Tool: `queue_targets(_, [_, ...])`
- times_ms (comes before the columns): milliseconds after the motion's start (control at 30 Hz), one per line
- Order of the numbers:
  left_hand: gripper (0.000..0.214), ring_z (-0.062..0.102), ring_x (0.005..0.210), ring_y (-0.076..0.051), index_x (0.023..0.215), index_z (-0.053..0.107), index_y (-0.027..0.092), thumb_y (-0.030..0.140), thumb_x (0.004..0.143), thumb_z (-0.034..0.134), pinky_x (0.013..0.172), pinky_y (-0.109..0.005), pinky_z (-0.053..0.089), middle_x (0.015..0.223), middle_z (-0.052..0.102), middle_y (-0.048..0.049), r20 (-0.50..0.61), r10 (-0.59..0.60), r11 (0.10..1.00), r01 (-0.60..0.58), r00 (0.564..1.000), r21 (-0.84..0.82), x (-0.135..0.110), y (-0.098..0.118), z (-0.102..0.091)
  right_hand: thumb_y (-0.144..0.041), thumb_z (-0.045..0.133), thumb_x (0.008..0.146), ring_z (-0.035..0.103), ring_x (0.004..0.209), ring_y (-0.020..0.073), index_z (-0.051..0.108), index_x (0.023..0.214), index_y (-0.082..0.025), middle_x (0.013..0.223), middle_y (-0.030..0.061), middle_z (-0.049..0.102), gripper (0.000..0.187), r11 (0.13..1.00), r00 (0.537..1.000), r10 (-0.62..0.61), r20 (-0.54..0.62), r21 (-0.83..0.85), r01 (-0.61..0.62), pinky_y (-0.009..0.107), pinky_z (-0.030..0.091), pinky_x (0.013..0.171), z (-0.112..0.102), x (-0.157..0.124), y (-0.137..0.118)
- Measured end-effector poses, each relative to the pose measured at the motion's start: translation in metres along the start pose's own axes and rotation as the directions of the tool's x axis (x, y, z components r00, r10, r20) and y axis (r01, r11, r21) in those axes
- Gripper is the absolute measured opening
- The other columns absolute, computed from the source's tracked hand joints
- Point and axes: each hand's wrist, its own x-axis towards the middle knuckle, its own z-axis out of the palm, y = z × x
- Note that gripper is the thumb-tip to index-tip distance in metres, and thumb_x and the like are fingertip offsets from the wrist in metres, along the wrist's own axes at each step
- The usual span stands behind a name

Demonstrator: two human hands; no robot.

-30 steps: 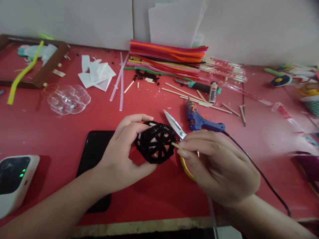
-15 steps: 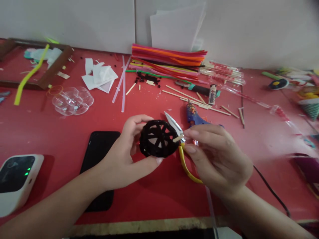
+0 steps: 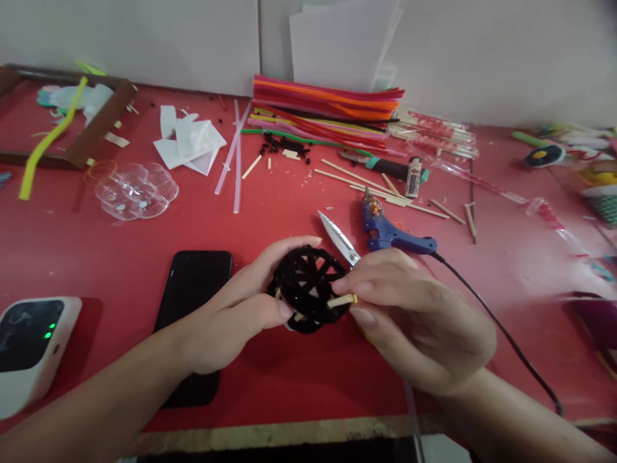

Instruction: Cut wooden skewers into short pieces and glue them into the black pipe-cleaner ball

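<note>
My left hand (image 3: 241,308) is wrapped around a black, fuzzy, wheel-shaped piece (image 3: 308,283) with crossing spokes, its thumb on the near side. A short pale wooden stick (image 3: 341,300) juts from the right side of this piece, with a bit of yellow at its outer end. My right hand (image 3: 419,315) has its fingertips closed around that stick, one fingertip at the black rim. Just behind my right fingers lie scissors (image 3: 337,236), blades pointing away; their handles are mostly hidden by the hand.
A blue glue gun (image 3: 390,235) with a black cord lies behind my right hand. A phone (image 3: 193,302) lies under my left forearm, beside a white device (image 3: 38,354). Colourful pipe cleaners (image 3: 328,109), thin wooden sticks (image 3: 380,190) and a clear plastic palette (image 3: 137,193) are further back.
The black piece has come down nearer me and tilted, showing its side. My right hand has moved slightly lower, uncovering the glue gun's handle. My left thumb has shifted left.
</note>
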Motion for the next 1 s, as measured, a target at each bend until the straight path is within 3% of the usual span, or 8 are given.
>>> queue_targets(167, [0.067, 0.064, 0.119, -0.031, 0.146, 0.041, 0.036, 0.021, 0.085, 0.065, 0.089, -0.042, 0.062, 0.139, 0.061, -0.0069, 0.025, -0.011, 0.997, 0.009, 1.000, 0.076, -0.002, 0.003, 0.002, -0.002, 0.065, 0.079, 0.072, 0.078, 0.0190, 0.065, 0.118, -0.023, 0.092, 0.0059, 0.078, 0.044, 1.000, 1.000, -0.003, 0.027, -0.010, 0.004, 0.038, 0.060, 0.069, 0.000, 0.000, -0.001])
queue_targets(300, [0.068, 0.070, 0.105, -0.026, 0.145, 0.038, 0.037, 0.030, 0.085, 0.071, 0.082, -0.037, 0.063, 0.129, 0.065, -0.0062, 0.013, -0.003, 0.990, 0.001, 1.000, 0.143, -0.001, 0.005, 0.006, 0.001, 0.065, 0.080, 0.072, 0.074, 0.0170, 0.065, 0.117, -0.021, 0.088, 0.0052, 0.078, 0.043, 1.000, 1.000, -0.024, 0.012, 0.008, 0.024, 0.036, 0.060, 0.067, 0.002, 0.000, 0.000])
queue_targets(467, [0.063, 0.069, 0.109, -0.027, 0.139, 0.044, 0.034, 0.030, 0.084, 0.073, 0.085, -0.037, 0.063, 0.129, 0.066, -0.0055, -0.004, 0.031, 0.981, -0.030, 1.000, 0.191, 0.002, 0.006, 0.008, -0.001, 0.064, 0.082, 0.073, 0.074, 0.0166, 0.067, 0.113, -0.023, 0.087, 0.0038, 0.079, 0.038, 1.000, 0.999, 0.018, 0.050, -0.015, -0.018, 0.035, 0.060, 0.065, 0.000, 0.002, -0.003])
queue_targets(600, [0.071, 0.071, 0.105, -0.028, 0.136, 0.047, 0.033, 0.031, 0.074, 0.082, 0.079, -0.036, 0.065, 0.125, 0.068, -0.0062, -0.019, 0.040, 0.975, -0.035, 0.999, 0.219, 0.003, 0.003, 0.009, -0.001, 0.064, 0.082, 0.073, 0.074, 0.0164, 0.067, 0.112, -0.022, 0.087, 0.0047, 0.079, 0.037, 1.000, 0.998, 0.002, 0.068, 0.002, -0.002, 0.034, 0.060, 0.067, -0.001, 0.003, -0.006])
queue_targets(700, [0.078, 0.072, 0.103, -0.027, 0.135, 0.049, 0.032, 0.030, 0.067, 0.087, 0.084, -0.038, 0.064, 0.122, 0.070, -0.0052, -0.036, 0.055, 0.966, -0.043, 0.998, 0.256, 0.004, 0.002, 0.010, -0.003, 0.064, 0.083, 0.073, 0.072, 0.0156, 0.067, 0.112, -0.021, 0.086, 0.0046, 0.078, 0.035, 1.000, 0.997, 0.009, 0.074, -0.008, -0.009, 0.033, 0.060, 0.067, 0.000, 0.001, -0.006])
queue_targets(1000, [0.062, 0.074, 0.096, -0.023, 0.126, 0.055, 0.028, 0.024, 0.071, 0.084, 0.081, -0.033, 0.064, 0.113, 0.074, -0.0036, -0.004, 0.079, 0.970, -0.076, 0.997, 0.233, 0.007, 0.004, 0.013, 0.002, 0.064, 0.080, 0.073, 0.075, 0.0148, 0.069, 0.108, -0.012, 0.085, 0.0082, 0.077, 0.032, 0.999, 0.997, -0.017, 0.074, 0.047, 0.014, 0.031, 0.058, 0.069, 0.002, 0.002, -0.006])
